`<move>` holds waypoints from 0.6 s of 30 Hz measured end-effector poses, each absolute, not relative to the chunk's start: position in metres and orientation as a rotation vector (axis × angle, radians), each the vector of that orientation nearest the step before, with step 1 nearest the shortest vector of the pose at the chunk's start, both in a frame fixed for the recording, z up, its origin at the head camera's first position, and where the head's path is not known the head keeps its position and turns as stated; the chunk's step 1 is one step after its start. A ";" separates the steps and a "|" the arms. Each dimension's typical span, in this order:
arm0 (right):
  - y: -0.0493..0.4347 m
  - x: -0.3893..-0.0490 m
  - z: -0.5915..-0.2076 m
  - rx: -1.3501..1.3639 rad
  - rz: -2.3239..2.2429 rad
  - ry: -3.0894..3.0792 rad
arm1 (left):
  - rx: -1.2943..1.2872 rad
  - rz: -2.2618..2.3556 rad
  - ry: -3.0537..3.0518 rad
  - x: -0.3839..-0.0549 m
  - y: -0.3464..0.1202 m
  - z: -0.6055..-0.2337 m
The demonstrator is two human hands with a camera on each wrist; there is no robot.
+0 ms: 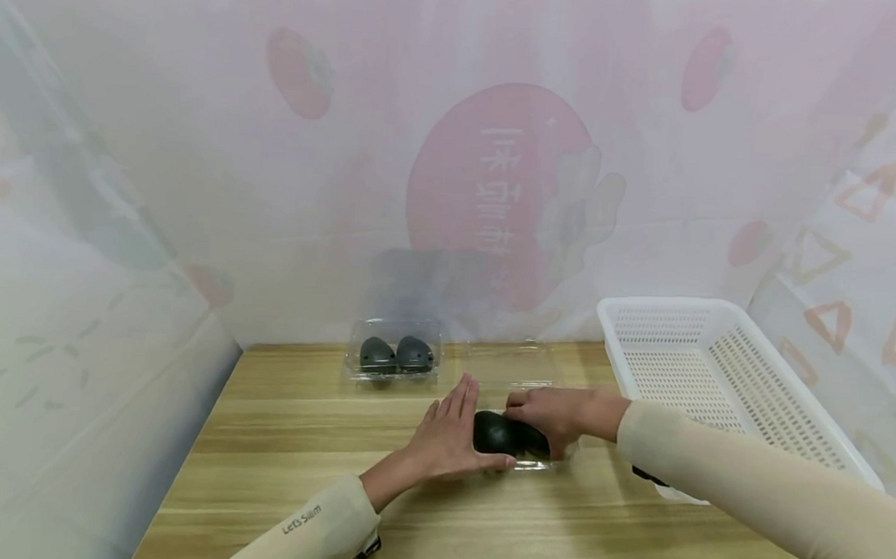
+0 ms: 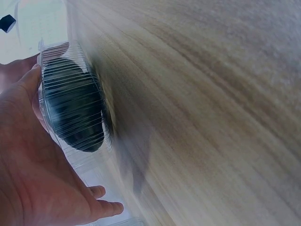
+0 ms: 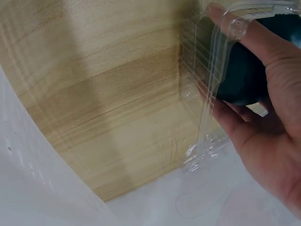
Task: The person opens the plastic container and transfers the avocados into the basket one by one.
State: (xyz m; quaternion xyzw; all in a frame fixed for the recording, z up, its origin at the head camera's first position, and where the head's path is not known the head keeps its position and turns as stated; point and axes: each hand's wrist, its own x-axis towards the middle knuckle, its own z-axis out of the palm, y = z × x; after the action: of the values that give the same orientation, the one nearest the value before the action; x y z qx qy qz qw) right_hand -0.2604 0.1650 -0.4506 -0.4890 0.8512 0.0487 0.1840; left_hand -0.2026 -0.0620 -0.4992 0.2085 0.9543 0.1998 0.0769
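Observation:
A clear plastic clamshell box (image 1: 533, 466) stands on the wooden table with its lid (image 1: 515, 363) folded back. In it lies a dark green, smooth avocado (image 1: 495, 433), with a second dark avocado (image 1: 534, 441) beside it at the right. My right hand (image 1: 558, 411) reaches into the box from the right, its fingers curled round the right avocado (image 3: 244, 77). My left hand (image 1: 444, 439) touches the box's left side, fingers straight and thumb spread along the near edge. Through the ribbed wall in the left wrist view, one avocado (image 2: 70, 106) shows.
Behind, to the left, a closed clear box (image 1: 391, 379) holds two dark avocados (image 1: 415, 355). A white perforated basket (image 1: 796, 399) stands at the right, under and beyond the right forearm. A printed curtain (image 1: 331, 208) hangs behind the table (image 1: 283, 447).

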 end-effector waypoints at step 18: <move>0.159 -0.260 -0.454 -1.312 0.093 2.449 | 0.623 0.589 2.867 -0.203 -0.063 -0.500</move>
State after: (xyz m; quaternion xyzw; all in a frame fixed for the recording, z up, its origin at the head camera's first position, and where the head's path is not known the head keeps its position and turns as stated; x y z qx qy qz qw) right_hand -0.2603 0.1590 -0.4538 -0.4642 0.8666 0.0329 0.1800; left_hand -0.2032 -0.0627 -0.5003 0.2076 0.9555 0.1961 0.0745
